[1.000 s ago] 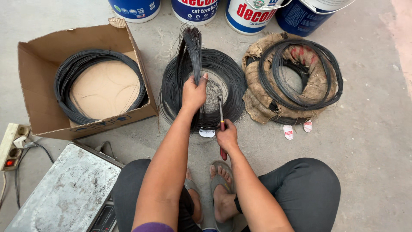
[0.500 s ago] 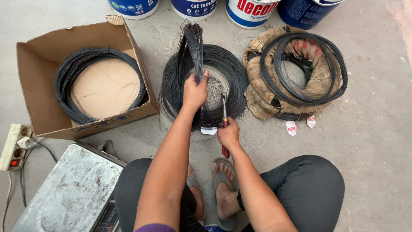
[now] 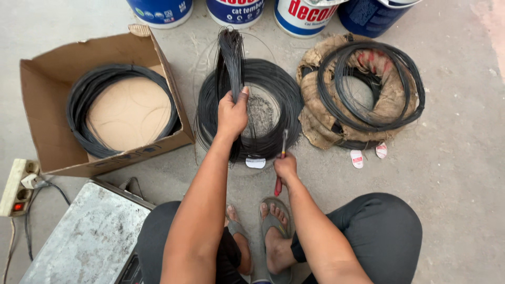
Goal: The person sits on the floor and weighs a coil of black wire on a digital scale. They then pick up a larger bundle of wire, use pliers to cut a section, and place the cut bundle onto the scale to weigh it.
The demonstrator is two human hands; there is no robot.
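Left hand [image 3: 232,114] clenched around wire bundle [image 3: 230,58], which rises toward 12 o'clock from the centre coil [image 3: 273,126]. Right hand [image 3: 285,166] grips red-handled cutters [image 3: 281,163] at 5 o'clock. Keep strands gathered taut; cut squarely.

Looks like a workshop floor, probably: bare concrete floor [image 3: 463,158], black wire coils [image 3: 252,105], paint buckets [image 3: 305,16] along the top, a metal scale [image 3: 84,236].
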